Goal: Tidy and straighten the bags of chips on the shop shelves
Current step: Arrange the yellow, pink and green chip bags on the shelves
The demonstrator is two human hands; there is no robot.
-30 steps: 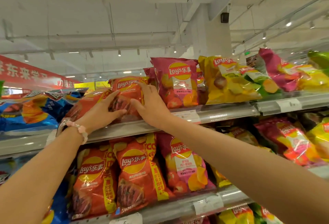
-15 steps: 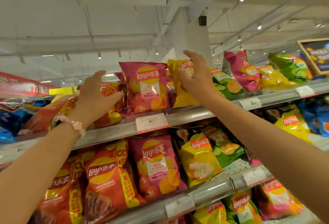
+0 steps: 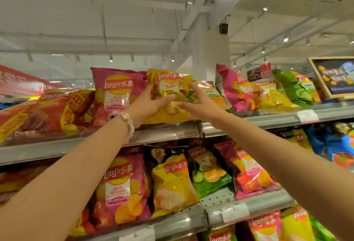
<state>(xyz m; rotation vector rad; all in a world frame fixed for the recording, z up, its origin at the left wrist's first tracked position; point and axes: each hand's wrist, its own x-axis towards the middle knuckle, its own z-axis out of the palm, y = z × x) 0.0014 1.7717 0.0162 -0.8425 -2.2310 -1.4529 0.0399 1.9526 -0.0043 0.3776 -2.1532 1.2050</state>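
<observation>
Hands meet at the centre of the view on the top shelf [image 3: 164, 135]. Left hand [image 3: 147, 104] lies on the left side of a yellow bag [image 3: 168, 95], fingers straight, thumb spread, wrist wearing a pale bead bracelet [image 3: 128, 123]. Right hand [image 3: 199, 102] presses the bag's right side, fingers spread and straight; no finger is seen curled round the bag. Bag stands upright at the shelf's front edge, bottom resting on the shelf, held between the two palms.

At 9 o'clock of the yellow bag stands a pink bag [image 3: 116, 95], upright, touching it. Further toward 9 o'clock lies a red bag [image 3: 53, 114], tilted back. At 3 o'clock, just behind the right hand, a green bag [image 3: 208, 91] leans; beyond it a second pink bag [image 3: 231, 89], a further yellow bag [image 3: 268, 98] and a bright green bag [image 3: 295, 87], all slumped.

At 6 o'clock, on the lower shelf [image 3: 172, 223], a pink bag [image 3: 122, 189], a yellow bag [image 3: 172, 185] and a green bag [image 3: 208, 173] stand side by side. A framed sign [image 3: 335, 76] sits at 3 o'clock, far edge of view
</observation>
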